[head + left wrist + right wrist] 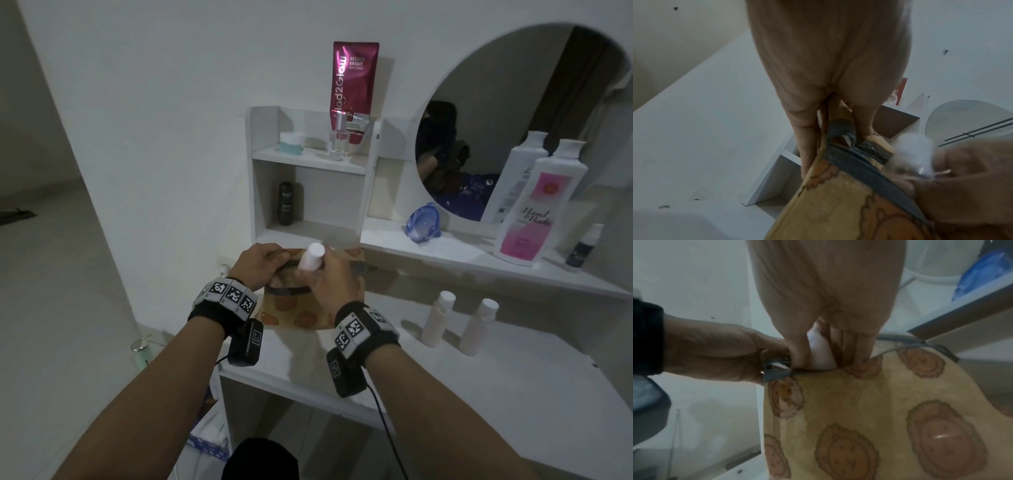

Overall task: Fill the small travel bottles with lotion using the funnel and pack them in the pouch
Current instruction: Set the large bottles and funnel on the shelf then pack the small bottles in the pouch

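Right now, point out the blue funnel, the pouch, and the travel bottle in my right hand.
blue funnel [422, 221], head view, on its bowl.
pouch [869, 402], right wrist view, on its yellow printed side.
travel bottle [311, 258], head view, on its body below the cap.

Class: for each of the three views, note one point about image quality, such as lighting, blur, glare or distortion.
Head view: dim light, and the wide lens bows the shelf unit. Left wrist view: the travel bottle in the right hand is smeared by blur, while the pouch reads clearly. Right wrist view: soft and slightly blurred overall, with a small glare spot on the pouch print.
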Action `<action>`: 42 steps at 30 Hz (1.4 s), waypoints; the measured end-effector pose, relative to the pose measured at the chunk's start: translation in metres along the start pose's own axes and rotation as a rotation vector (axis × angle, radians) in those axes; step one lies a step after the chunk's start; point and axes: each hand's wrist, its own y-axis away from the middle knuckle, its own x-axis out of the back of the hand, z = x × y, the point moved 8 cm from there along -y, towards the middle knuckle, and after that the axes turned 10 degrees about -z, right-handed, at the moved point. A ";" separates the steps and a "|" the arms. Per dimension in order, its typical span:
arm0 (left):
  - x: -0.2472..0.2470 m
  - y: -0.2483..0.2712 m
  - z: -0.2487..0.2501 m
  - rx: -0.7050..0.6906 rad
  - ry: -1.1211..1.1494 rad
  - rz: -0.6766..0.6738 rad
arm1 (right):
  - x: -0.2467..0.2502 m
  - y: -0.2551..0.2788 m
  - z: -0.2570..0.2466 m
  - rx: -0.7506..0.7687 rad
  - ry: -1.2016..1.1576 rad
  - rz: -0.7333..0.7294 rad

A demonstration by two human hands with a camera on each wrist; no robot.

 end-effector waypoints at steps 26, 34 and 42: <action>-0.007 0.004 0.014 0.025 0.024 0.063 | 0.139 0.091 0.091 -0.197 0.116 0.758; -0.011 0.012 0.018 0.008 0.028 0.060 | 0.149 0.096 0.152 -0.482 0.158 0.638; -0.011 0.020 0.017 -0.017 0.039 0.024 | 0.127 0.078 0.195 -0.577 -0.011 0.398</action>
